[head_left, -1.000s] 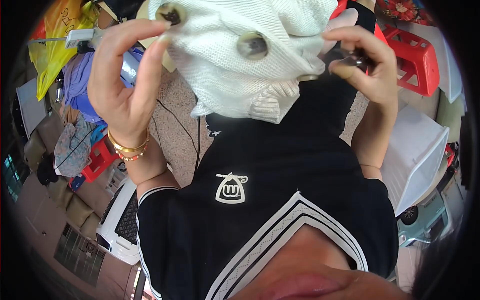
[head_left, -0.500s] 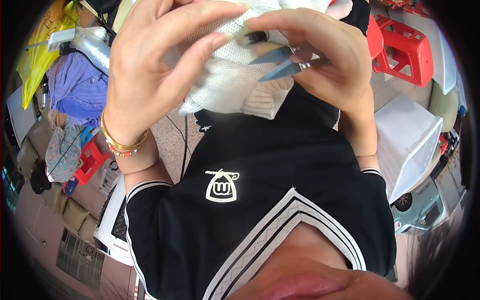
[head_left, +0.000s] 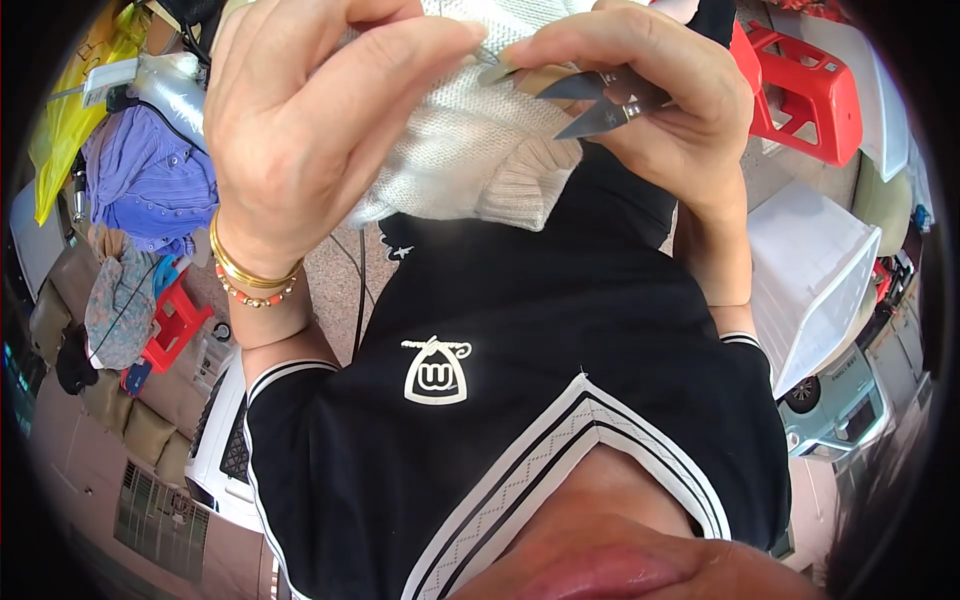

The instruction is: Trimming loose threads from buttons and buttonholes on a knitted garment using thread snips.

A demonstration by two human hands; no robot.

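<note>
A cream knitted garment (head_left: 440, 150) with a ribbed cuff hangs between my hands, above my lap. My left hand (head_left: 300, 130) is closed in a pinch at its upper part; whatever sits between the fingertips is too small to make out. My right hand (head_left: 670, 110) grips a small pair of thread snips (head_left: 600, 105), whose pointed grey blades are apart and aim left over the knit. The right index fingertip and thumb meet close to the left fingertips, against the fabric. A cuff of ribbing hangs just below the blades.
On the left lie a purple garment (head_left: 150, 175), a yellow plastic bag (head_left: 75, 110) and a small red stool (head_left: 178, 318). At the right stand a red plastic stool (head_left: 810, 95) and a translucent white bin (head_left: 815, 260). A dark cable (head_left: 361, 290) runs down beside my lap.
My left thumb and index finger have closed from a spread position. My right hand has shifted slightly right and up with the snips, and the garment has risen slightly.
</note>
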